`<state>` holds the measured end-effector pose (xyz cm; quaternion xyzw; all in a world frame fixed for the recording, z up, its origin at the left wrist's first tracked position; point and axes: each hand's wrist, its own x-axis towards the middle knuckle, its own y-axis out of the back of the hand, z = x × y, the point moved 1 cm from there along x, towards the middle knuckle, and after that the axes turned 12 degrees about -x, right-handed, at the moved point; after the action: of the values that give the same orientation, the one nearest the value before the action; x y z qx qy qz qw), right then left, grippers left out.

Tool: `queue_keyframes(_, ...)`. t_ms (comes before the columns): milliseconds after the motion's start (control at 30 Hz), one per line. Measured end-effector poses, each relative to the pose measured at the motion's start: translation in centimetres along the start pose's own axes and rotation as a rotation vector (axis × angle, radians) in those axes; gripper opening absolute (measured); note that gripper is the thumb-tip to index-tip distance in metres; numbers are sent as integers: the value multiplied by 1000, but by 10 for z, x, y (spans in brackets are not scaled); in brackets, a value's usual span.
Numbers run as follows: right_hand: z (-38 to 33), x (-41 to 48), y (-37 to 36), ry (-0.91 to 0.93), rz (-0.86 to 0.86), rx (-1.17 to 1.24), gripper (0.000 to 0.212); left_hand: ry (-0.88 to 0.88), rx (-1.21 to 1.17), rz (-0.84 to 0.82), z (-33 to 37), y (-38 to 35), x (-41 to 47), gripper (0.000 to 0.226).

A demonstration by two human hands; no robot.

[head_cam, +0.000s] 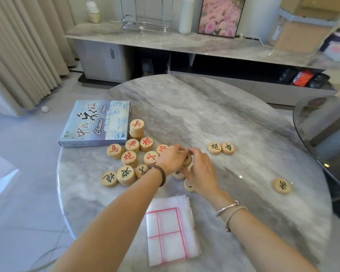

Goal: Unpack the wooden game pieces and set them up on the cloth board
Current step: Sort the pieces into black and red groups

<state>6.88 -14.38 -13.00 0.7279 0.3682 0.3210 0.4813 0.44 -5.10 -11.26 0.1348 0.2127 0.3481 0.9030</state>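
Hands curling together round wooden pieces (pixel 186 162), left hand (pixel 171 159) beside right hand (pixel 201 173), folded cloth board (pixel 170 230) lying behind wrists, marble table (pixel 243 118) stretching wide beyond fingertips.

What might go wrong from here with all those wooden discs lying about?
The tall stack beside the box might topple if the left hand brushes it. The lone piece lies near the table's right edge and might get knocked off. The cloth board is folded between the forearms; unfolding it might scatter nearby pieces.
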Motion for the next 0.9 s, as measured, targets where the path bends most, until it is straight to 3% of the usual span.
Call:
queue_keyframes(167, -28, 6, -11, -59, -49, 206, 63, 31, -78, 38, -13, 41, -6, 25)
queue_keyframes(300, -50, 11, -18, -281, -213, 476, 22, 113, -140, 65, -24, 65, -12, 27)
queue_keyframes(467, -72, 11, -20, -705, -417, 991, 42, 148, -146, 106, -34, 84, -20, 28)
queue_keyframes(533, -76, 12, -19, -772, -492, 1041, 41, 150, -164, 119, -38, 90, -20, 27)
queue_keyframes(700, -75, 16, -20, -836, -578, 1193, 11, 161, -205, 139, -38, 100, -21, 27)
queue_keyframes(900, -73, 21, -33, -780, -553, 1110, 25, 177, -240, 131, -44, 106, -16, 27)
